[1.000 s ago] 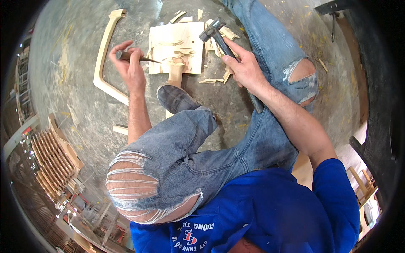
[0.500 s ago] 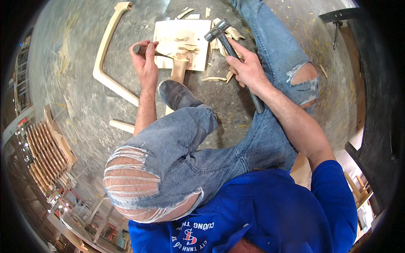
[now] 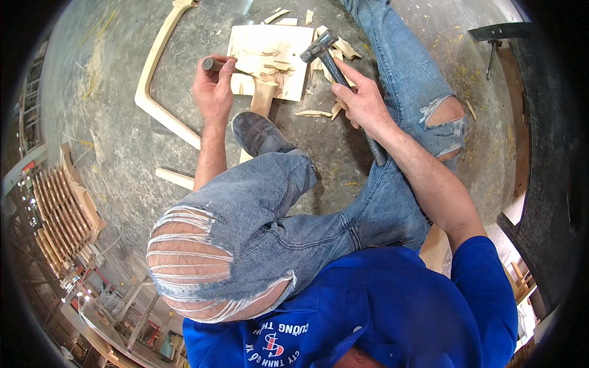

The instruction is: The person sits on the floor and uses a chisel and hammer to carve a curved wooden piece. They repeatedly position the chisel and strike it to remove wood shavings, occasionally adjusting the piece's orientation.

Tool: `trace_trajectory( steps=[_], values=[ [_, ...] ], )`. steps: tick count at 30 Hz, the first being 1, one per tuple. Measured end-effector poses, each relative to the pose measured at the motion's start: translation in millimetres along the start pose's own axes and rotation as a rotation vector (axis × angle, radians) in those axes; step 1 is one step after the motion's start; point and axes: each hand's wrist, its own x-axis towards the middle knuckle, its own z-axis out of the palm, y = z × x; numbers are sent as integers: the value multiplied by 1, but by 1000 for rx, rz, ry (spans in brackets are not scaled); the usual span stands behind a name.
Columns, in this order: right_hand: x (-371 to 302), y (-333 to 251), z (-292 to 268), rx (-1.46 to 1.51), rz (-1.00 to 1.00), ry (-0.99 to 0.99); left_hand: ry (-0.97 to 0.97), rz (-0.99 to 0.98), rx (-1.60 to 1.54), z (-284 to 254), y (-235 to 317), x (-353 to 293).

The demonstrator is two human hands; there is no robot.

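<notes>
head view: left hand gripped chisel near wooden bar, pale board (wood chips beside it); right hand clasped hammer.

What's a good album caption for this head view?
Hammer in the right hand, chisel in the left hand, beside a board and scattered wood chips.

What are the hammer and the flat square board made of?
The hammer head looks like metal: grey, with a dull shine. Its handle is dark, maybe metal or rubber; I can't tell. The board seems bare wood: pale and unpainted-looking, with splintery chips on it.
</notes>
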Motion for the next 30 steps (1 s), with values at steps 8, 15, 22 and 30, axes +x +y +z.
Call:
trace_trajectory(
  steps=[8,15,22,30],
  values=[
    [1,1,0,-64,11,5,-9,14,46,5,6,2],
    [-1,-1,1,-43,8,-13,-72,-10,127,2,0,5],
    [5,3,3,-205,-143,34,-136,-43,228,7,7,14],
    [-16,-157,54,-141,-1177,294,-171,-34,325,-4,-3,17]
  ],
)
